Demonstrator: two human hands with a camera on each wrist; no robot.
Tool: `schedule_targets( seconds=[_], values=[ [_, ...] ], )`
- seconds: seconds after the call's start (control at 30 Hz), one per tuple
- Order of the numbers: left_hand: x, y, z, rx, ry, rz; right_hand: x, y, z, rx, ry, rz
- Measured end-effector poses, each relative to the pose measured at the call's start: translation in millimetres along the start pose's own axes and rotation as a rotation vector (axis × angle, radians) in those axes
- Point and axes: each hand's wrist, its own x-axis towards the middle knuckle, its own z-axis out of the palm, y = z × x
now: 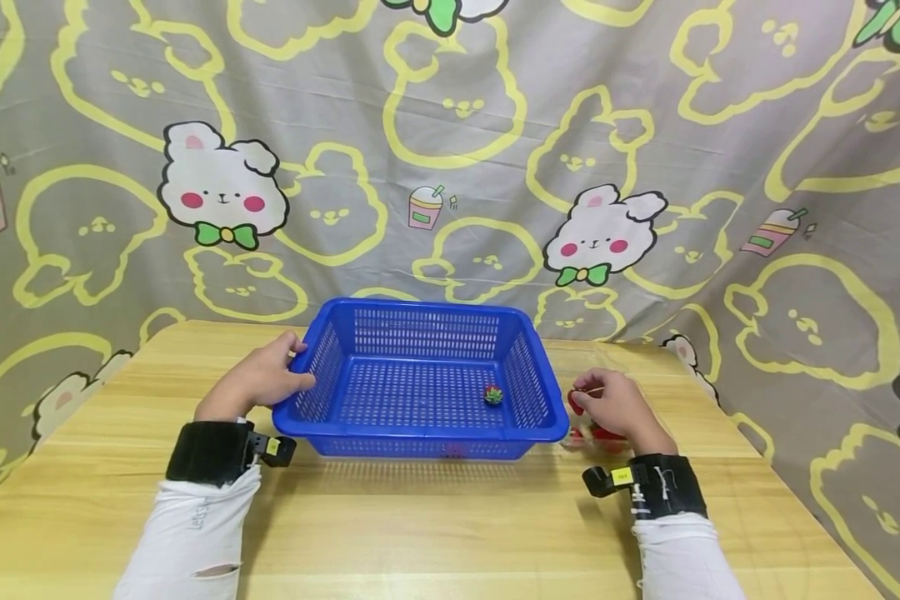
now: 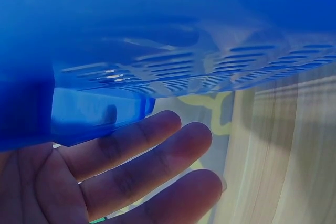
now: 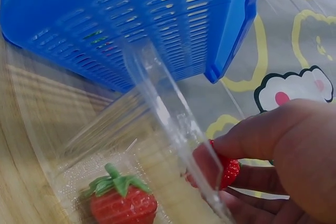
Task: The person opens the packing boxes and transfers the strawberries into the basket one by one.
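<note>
- Fingers point(image 3: 260, 178) of the right hand point(image 1: 622, 408) are drawn together, pinching a small red strawberry point(image 3: 230, 172); part of it and a fingertip are seen through clear plastic.
- Just beside those fingertips rises one wall of a clear container point(image 3: 170, 111); whether the pinched berry is inside or above it, I cannot tell.
- Lower than the pinching fingers, a leafy strawberry point(image 3: 123, 205) lies in the clear container, red with a green cap and stalk. More red shows under the right hand in the head view, too hidden to count.
- On the other side, the left hand point(image 1: 258, 379) holds the rim of a blue basket point(image 1: 427, 433): its thumb laps over the edge, while three fingers stretch beneath, slightly apart.
- Between the two sets of fingers stands the basket, with slotted walls and floor.
- On the basket floor, nearer the right fingers than the left, sits a small red piece with green leaves point(image 1: 492, 395). A reddish patch point(image 1: 453, 451) shows through the near wall; what it is cannot be told.
- Beneath both hands' fingers spreads a wooden table point(image 1: 420, 533); beyond them hangs a patterned cloth point(image 1: 367, 92).
</note>
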Motion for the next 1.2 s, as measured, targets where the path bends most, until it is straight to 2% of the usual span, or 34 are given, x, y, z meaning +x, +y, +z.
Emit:
schedule_targets(
  seconds=[0.83, 1.2],
  values=[
    [-0.7, 1.7, 1.1, -0.001, 0.015, 0.002, -3.8, -13.0, -9.0, -0.014, 0.028, -0.040],
    [-0.8, 0.5, 0.4, -0.020, 0.016, 0.044, -3.7, -15.6, -10.1, 0.002, 0.046, -0.034]
  ],
)
